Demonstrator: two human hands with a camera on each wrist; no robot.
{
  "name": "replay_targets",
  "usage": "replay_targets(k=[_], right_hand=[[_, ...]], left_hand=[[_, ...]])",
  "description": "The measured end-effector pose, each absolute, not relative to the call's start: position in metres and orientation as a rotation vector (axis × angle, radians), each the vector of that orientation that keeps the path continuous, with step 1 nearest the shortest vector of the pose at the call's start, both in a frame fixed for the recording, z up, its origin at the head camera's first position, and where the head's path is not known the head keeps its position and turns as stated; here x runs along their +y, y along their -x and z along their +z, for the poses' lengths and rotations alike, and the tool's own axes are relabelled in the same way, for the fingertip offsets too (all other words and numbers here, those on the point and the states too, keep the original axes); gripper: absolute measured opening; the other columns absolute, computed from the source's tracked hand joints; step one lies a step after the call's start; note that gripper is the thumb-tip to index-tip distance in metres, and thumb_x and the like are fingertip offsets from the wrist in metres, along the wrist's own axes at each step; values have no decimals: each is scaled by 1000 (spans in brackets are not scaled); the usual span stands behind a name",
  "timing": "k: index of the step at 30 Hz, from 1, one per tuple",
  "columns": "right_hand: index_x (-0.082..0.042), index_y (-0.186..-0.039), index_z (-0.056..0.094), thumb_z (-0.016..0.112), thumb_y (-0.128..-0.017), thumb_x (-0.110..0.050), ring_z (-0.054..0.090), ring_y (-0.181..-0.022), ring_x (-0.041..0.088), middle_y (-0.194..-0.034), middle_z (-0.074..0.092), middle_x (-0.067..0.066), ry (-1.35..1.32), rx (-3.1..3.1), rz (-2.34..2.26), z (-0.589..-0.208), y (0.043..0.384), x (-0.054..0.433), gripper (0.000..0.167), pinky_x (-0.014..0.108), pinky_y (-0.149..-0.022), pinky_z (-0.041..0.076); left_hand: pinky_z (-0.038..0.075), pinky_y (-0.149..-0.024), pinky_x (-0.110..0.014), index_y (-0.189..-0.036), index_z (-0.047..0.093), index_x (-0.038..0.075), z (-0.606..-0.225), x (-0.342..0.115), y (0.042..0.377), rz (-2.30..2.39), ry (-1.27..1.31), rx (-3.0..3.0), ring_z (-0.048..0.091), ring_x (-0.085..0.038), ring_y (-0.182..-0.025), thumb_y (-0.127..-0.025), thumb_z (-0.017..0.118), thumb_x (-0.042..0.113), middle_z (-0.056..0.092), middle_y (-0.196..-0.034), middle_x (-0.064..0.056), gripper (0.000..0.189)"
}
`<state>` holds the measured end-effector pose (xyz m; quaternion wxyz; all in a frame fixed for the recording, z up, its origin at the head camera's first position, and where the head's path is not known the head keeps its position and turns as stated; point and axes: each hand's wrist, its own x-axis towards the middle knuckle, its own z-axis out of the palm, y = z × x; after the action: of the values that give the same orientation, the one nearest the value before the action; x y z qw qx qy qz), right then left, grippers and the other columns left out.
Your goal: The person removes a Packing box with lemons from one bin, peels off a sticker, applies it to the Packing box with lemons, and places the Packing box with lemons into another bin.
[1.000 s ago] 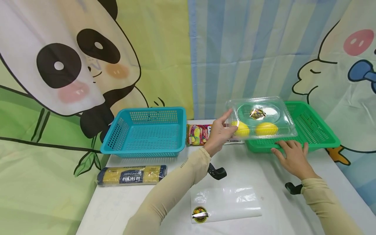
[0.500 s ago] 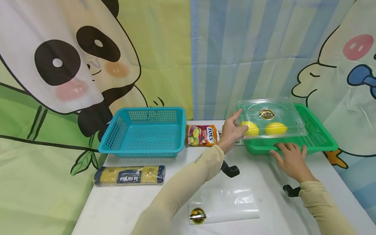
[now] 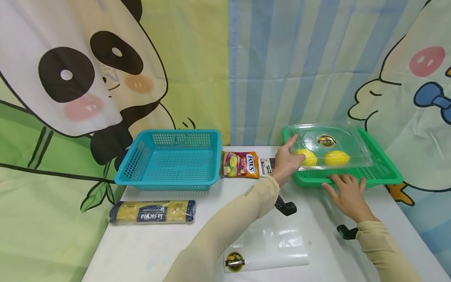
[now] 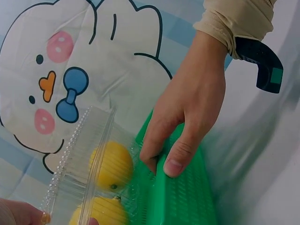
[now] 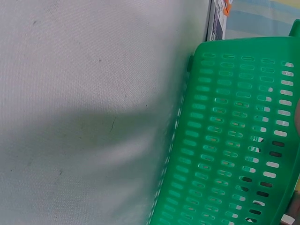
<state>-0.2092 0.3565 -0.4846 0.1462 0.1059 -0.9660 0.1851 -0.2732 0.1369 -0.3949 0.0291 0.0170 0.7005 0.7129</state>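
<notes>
My left hand (image 3: pixel 288 161) holds the left edge of a clear plastic clamshell box (image 3: pixel 331 145) with a round label on its lid. Two yellow lemons (image 3: pixel 336 158) show through its wall. The box is over the green basket (image 3: pixel 382 182), partly inside its outline; whether it touches the bottom cannot be seen. With thumb outside and fingers inside, my right hand (image 4: pixel 187 112) grips the basket's front rim. The left wrist view has part of my left hand (image 4: pixel 21 213) at the box's edge. Slotted basket wall (image 5: pixel 225 122) fills much of the right wrist view.
A blue basket (image 3: pixel 167 183) stands at the back left, with a wrapped pasta pack (image 3: pixel 153 212) in front. Between the baskets lie a candy bag (image 3: pixel 240 164) and a small white-and-dark packet (image 3: pixel 266 167). A clear plastic sleeve (image 3: pixel 267 250) lies near the front. A printed curtain (image 3: pixel 260 70) hangs behind.
The box in my left hand has moved right and lower over the green basket. The candy bag and packet beside it have come into fuller view. My right hand stays on the rim.
</notes>
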Motion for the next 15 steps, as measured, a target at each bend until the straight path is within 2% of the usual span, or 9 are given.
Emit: replay_targets(k=[13, 15], right_hand=[[-6, -124, 59, 55, -104, -39, 33, -124, 60, -123, 54, 31, -283, -2781, 508, -488, 210, 358, 39, 83, -107, -7], [-6, -124, 59, 56, -104, -38, 33, -124, 59, -123, 55, 30, -284, -2779, 517, -489, 209, 358, 38, 83, -108, -8]], left_hand=[[33, -42, -17, -150, 51, 25, -406, 160, 277, 2183, -41, 2211, 29, -6, -48, -79, 64, -14, 36, -163, 0, 81], [34, -42, -17, -150, 51, 23, -409, 161, 277, 2179, -37, 2212, 35, -5, -52, -80, 64, -13, 36, -164, -1, 81]])
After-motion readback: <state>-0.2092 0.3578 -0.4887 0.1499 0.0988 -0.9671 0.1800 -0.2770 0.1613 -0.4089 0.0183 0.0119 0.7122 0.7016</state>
